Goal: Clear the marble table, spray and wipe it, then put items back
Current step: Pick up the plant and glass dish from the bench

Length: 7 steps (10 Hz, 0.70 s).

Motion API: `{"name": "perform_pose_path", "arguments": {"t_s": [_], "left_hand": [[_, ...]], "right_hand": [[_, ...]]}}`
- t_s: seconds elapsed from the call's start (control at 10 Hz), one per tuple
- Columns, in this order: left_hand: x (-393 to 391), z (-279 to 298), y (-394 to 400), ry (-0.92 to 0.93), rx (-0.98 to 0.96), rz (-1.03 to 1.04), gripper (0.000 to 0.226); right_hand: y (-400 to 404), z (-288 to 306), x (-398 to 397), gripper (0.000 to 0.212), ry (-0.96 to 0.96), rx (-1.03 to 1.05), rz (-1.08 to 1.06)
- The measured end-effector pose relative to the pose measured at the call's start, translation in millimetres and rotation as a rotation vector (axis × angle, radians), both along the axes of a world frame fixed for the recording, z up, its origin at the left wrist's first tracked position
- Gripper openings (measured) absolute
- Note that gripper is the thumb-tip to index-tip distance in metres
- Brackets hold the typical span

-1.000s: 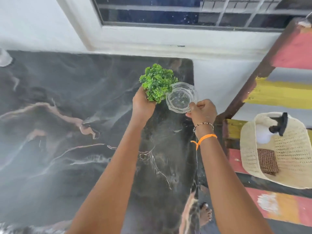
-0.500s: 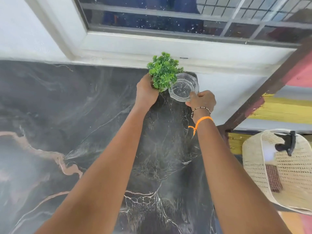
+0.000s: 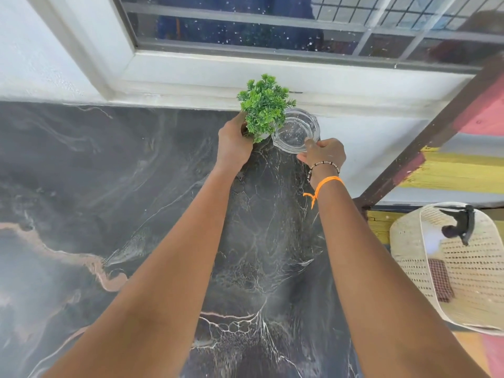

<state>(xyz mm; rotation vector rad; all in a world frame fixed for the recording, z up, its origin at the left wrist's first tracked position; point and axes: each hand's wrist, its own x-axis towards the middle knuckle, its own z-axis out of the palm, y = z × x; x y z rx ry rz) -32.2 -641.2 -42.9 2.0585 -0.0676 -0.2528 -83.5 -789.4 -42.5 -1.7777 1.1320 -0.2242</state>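
Both arms have reached farther toward the wall since the earlier frames, carrying the plant and the dish to the table's far right corner under the window.

Largest in view, the black marble table with white and pinkish veins [image 3: 114,203] fills the left and centre, its top bare apart from the two arms stretched over it. Behind it runs a white wall and one grey-framed window [image 3: 272,31] with a metal grille. To the right, a striped wooden frame painted pink and yellow [image 3: 463,170] slants down beside the table's edge. Below that sits one cream woven plastic basket [image 3: 480,290], well apart from the hands, holding a dark checked cloth [image 3: 441,279] and a white spray bottle with a black trigger head [image 3: 461,222].

The left hand [image 3: 234,143] is closed around the base of one small green artificial plant [image 3: 264,105]; its pot is mostly hidden by the fingers and foliage. The plant's leaves overlap the left rim of one clear round glass dish [image 3: 296,130], which is just beside it. The right hand [image 3: 323,154] pinches the dish's near rim between thumb and fingers. Whether either object touches the marble cannot be told. The right wrist wears one beaded bracelet [image 3: 324,165] and one orange thread band [image 3: 326,184].
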Motion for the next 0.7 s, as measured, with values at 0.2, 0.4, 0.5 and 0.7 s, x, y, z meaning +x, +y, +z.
{"name": "perform_pose_path", "arguments": {"t_s": [0.2,0.4,0.5,0.7], "left_hand": [[-30,1,14,0.082,-0.154,0.118,0.063],[-69,7,40,0.026,-0.146,0.134,0.039],[-87,20,56,-0.009,-0.143,0.12,0.03],[-123,55,109,-0.115,-0.149,0.156,0.026]], "right_hand": [[11,6,-23,0.023,-0.148,0.134,-0.099],[47,20,-55,0.007,-0.235,0.219,-0.028],[76,35,-70,0.005,-0.279,0.305,0.057],[145,69,-98,0.005,-0.37,0.388,0.217]]}}
